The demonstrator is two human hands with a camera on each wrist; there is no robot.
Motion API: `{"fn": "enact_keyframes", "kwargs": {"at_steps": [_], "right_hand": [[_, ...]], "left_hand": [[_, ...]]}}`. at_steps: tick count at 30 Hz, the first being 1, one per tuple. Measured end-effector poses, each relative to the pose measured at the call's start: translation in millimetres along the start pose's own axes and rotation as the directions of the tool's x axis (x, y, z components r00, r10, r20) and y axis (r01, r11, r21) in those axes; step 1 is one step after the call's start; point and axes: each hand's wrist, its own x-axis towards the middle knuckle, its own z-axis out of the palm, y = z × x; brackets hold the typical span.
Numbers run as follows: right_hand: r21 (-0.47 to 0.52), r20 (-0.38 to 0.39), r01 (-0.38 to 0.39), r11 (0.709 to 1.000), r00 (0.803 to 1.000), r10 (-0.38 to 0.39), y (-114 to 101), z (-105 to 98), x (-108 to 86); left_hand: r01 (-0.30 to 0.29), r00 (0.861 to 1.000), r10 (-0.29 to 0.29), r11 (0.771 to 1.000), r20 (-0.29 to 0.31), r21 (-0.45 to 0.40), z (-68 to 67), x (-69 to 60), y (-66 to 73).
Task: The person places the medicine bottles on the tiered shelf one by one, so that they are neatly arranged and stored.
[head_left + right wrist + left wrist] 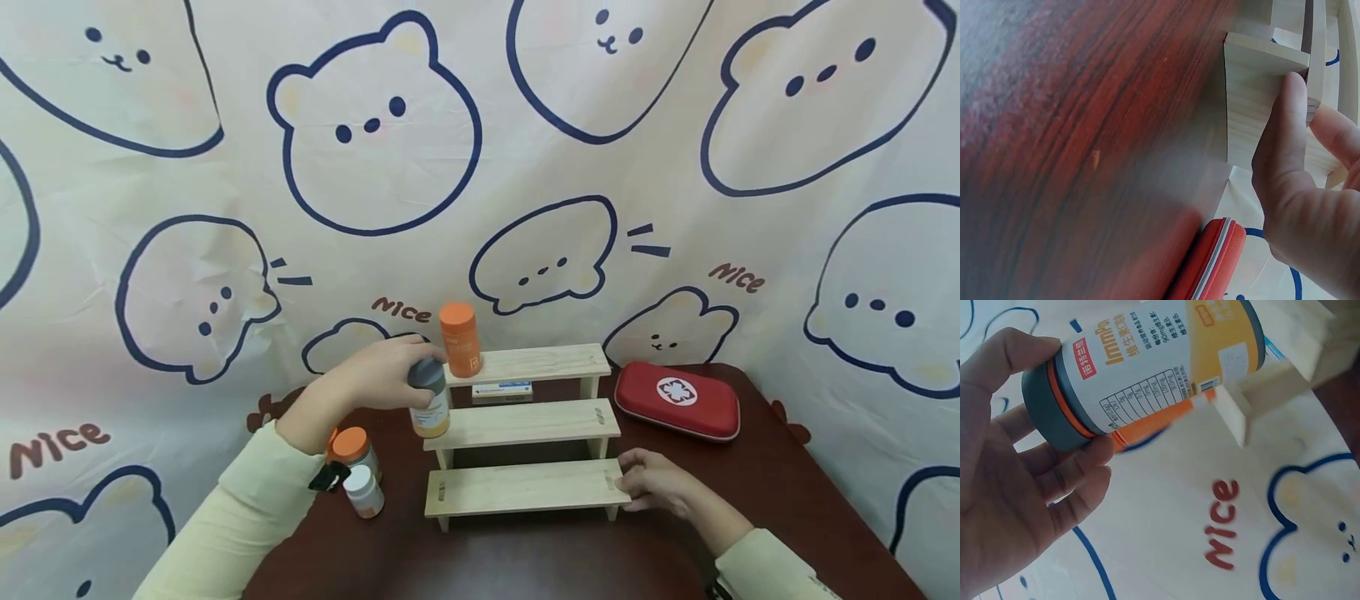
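Note:
My left hand [388, 372] grips a grey-lidded bottle [431, 412] by its lid, at the left end of the middle step of a wooden three-step rack [525, 487]. In the left wrist view the fingers of my left hand [1022, 444] curl round the lid of the bottle [1147, 362], its label facing the camera. An orange bottle [461, 340] stands on the top step's left end. My right hand [660, 483] pinches the right end of the lowest step; in the right wrist view the thumb and a finger of my right hand [1310, 187] touch the step's end.
A jar with an orange lid [352, 447] and a small white-lidded jar [364, 492] stand left of the rack. A red zip case [677, 400] lies to its right on the dark table [480, 558]. A small box [502, 392] sits behind the middle step. A patterned cloth hangs behind.

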Motion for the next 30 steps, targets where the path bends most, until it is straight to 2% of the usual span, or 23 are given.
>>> {"fn": "enact_keyframes", "kwargs": {"at_steps": [6,11,14,18,22,26,30], "right_hand": [[-0.012,-0.032,0.001,1.0,0.999,-0.001,9.2,3.3,0.2],[-0.047,-0.078,-0.008,0.999,0.997,0.005,4.0,4.1,3.3],[-0.033,-0.082,-0.006,0.999,0.997,0.004,2.9,3.5,0.7],[-0.005,-0.071,0.0,1.0,0.997,0.0,2.7,2.6,-1.2],[0.0,-0.064,0.006,1.0,0.998,-0.006,2.2,1.9,-0.5],[-0.005,-0.068,0.012,1.0,0.998,-0.012,2.6,1.3,1.4],[0.0,-0.069,-0.001,1.0,0.998,0.001,5.1,1.5,2.3]], "left_hand": [[-0.102,0.995,0.102,0.995,0.011,-0.007,9.4,21.1,16.6],[-0.195,0.981,0.195,0.98,0.007,0.026,7.2,49.7,30.4],[-0.233,0.972,0.233,0.972,0.011,0.036,3.7,66.3,41.4],[-0.233,0.972,0.232,0.971,0.024,0.052,-2.6,86.2,52.8],[-0.203,0.979,0.201,0.979,0.041,0.035,-7.0,105.8,59.3],[-0.176,0.983,0.175,0.984,0.053,0.026,-7.4,124.5,61.8],[-0.144,0.987,0.144,0.989,0.066,0.008,-4.5,136.9,59.3]]}}
